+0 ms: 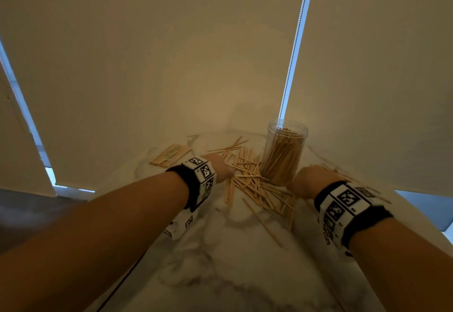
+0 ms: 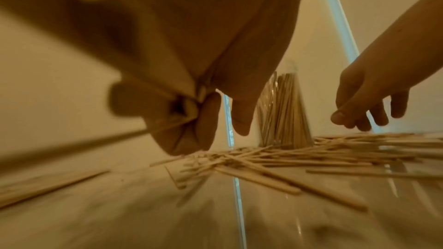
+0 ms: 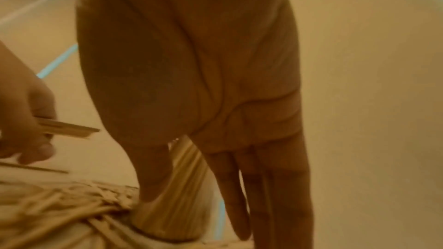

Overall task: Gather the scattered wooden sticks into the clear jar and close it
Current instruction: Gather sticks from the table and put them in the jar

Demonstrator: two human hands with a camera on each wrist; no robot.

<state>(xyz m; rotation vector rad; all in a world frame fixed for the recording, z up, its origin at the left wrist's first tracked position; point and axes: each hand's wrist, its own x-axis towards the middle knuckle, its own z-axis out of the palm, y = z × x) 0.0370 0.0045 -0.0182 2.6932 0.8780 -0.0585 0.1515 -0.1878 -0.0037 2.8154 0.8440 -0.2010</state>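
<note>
A clear jar [image 1: 284, 152] stands upright with no lid on, packed with wooden sticks. Loose wooden sticks [image 1: 255, 184] lie in a tangled pile on the marble table, left of and in front of the jar. My left hand [image 1: 221, 168] is at the pile's left edge. In the left wrist view its curled fingers [image 2: 189, 120] pinch a few sticks. My right hand [image 1: 310, 180] hovers just right of the jar's base [image 3: 172, 215], its fingers [image 3: 239, 186] straight and holding nothing. The left wrist view also shows the right hand [image 2: 354, 120] above the sticks [image 2: 287, 156].
A neat bundle of sticks [image 1: 169, 156] lies at the table's far left. More sticks [image 1: 340, 174] lie beyond my right hand. Drawn roller blinds [image 1: 171, 66] hang close behind the round marble table [image 1: 220, 262]. A bead chain [image 1: 294, 49] hangs above the jar.
</note>
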